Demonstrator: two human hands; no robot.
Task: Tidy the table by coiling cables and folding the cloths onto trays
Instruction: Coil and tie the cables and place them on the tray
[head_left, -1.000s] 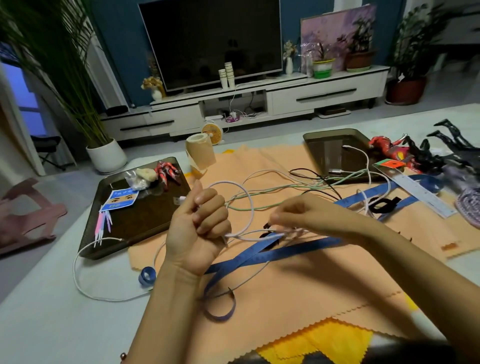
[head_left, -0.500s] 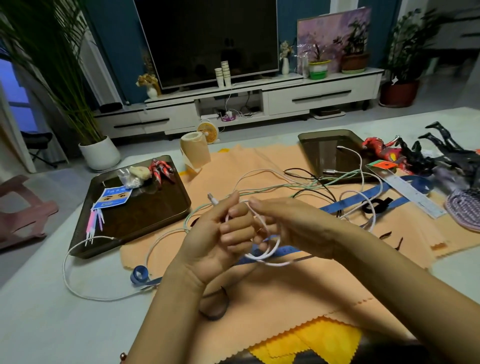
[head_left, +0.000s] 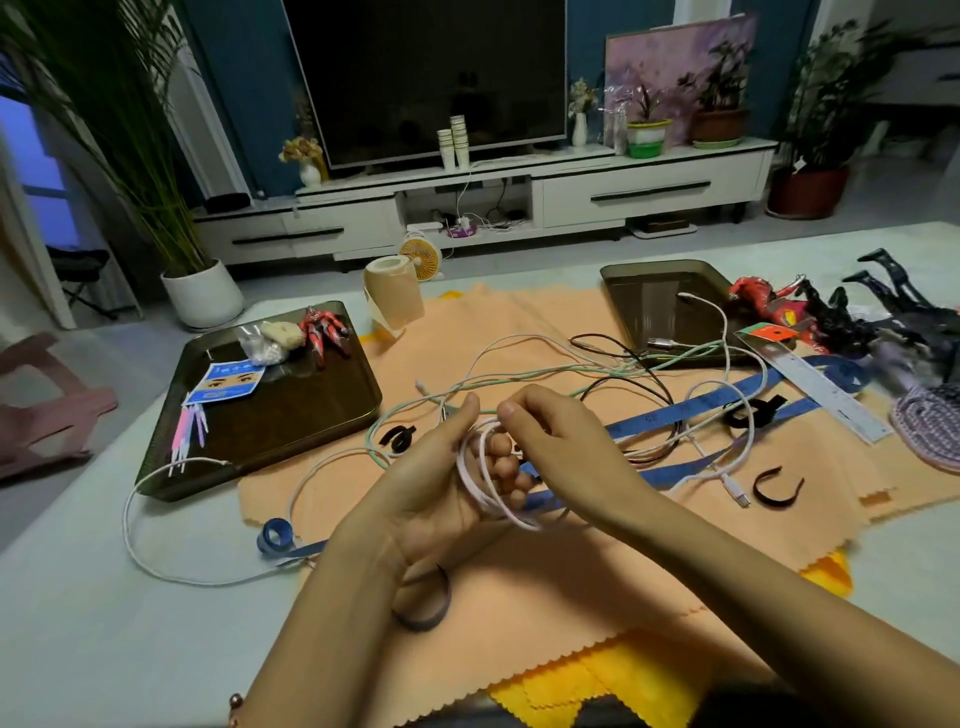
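My left hand (head_left: 441, 483) is held palm up at the table's middle, with several loops of a pale pink-white cable (head_left: 480, 486) wound around its fingers. My right hand (head_left: 558, 447) pinches that cable just right of the loops. The cable's loose tail runs right to a white plug (head_left: 735, 493). A tangle of green, white and black cables (head_left: 597, 371) lies behind the hands on the orange cloth (head_left: 597, 571). A yellow cloth (head_left: 566, 686) shows beneath it near me. The left dark tray (head_left: 270, 421) and the right dark tray (head_left: 649, 306) flank the cloth.
A blue measuring tape (head_left: 691, 410) crosses the cloth. Another white cable (head_left: 156, 551) loops off the left tray. Toy figures (head_left: 810, 317), a ruler (head_left: 821, 389) and a knitted piece (head_left: 930, 426) lie at right. Black straps (head_left: 776, 488) and a tape roll (head_left: 392, 301) sit on the cloth.
My right hand swung in from the right to meet my left hand and laid more cable loops around its fingers. The left hand opened from a fist into a palm-up hold.
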